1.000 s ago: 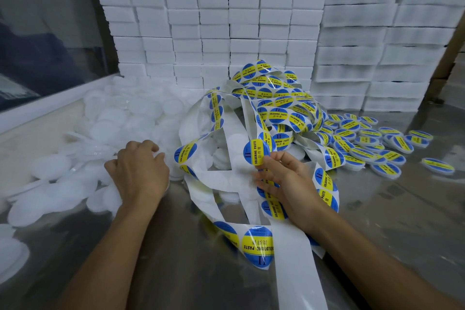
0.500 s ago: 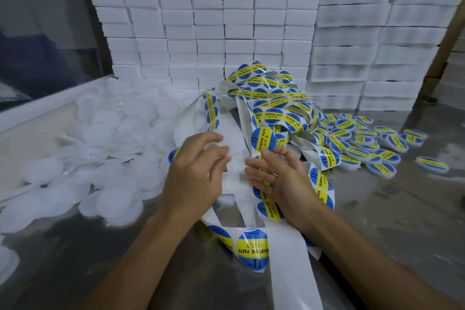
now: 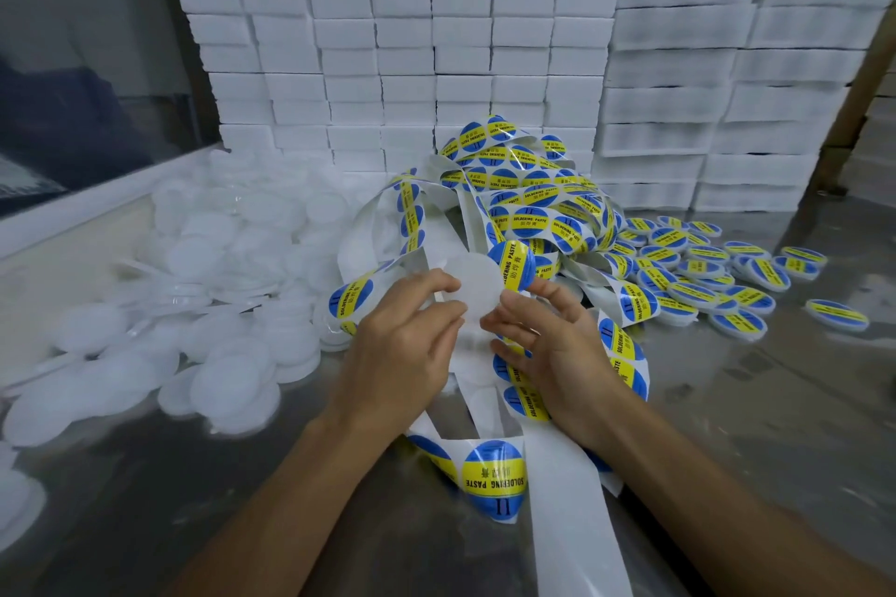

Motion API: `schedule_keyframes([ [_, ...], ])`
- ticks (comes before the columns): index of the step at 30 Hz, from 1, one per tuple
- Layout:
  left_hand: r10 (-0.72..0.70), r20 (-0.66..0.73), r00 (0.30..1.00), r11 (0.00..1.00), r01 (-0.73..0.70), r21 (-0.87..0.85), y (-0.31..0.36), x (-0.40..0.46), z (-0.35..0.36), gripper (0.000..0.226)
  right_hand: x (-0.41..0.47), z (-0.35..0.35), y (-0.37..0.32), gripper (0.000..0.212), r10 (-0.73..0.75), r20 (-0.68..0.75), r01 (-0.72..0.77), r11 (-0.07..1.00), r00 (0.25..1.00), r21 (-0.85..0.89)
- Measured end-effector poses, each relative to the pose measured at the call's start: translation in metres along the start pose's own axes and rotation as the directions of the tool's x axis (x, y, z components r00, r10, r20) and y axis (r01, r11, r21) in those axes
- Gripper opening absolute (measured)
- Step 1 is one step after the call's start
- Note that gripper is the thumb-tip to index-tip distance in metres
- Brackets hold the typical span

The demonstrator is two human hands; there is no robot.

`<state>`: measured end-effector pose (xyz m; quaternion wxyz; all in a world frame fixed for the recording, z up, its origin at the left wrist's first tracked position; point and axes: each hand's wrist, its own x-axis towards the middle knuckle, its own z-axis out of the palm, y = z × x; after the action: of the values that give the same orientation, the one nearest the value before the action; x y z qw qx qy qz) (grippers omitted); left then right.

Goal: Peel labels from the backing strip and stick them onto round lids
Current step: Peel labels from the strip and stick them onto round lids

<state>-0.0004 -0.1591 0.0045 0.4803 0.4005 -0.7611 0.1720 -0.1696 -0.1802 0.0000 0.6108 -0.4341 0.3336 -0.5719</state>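
Over the tangled white backing strip (image 3: 557, 490) with its round blue-and-yellow labels, the left hand (image 3: 402, 344) and the right hand (image 3: 557, 349) meet and hold between their fingertips a plain round white plastic lid (image 3: 472, 286), with one peeled blue-and-yellow round label (image 3: 511, 264) at the lid's upper right edge above the right hand's fingers. Left of the strip lies a heap of unlabelled round white lids (image 3: 203, 296) on the shiny grey metal table (image 3: 776, 427); right of the strip lies a cluster of labelled lids (image 3: 703, 276). Behind the strip rise stacks of white rectangular foam blocks (image 3: 397, 63).
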Motion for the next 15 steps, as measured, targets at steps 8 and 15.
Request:
schedule_keyframes([
  [8,-0.197,-0.164,0.967,0.957,0.153,-0.246,0.006,0.001,0.003,0.008,-0.001,0.001,0.002,0.046,-0.055,-0.003,0.054,0.991,0.998,-0.119],
  [15,-0.809,0.319,0.493,0.083,0.633,-0.769,0.003,0.012,-0.001,0.028,0.001,0.001,0.006,0.044,-0.087,0.024,0.090,0.980,0.996,-0.178],
])
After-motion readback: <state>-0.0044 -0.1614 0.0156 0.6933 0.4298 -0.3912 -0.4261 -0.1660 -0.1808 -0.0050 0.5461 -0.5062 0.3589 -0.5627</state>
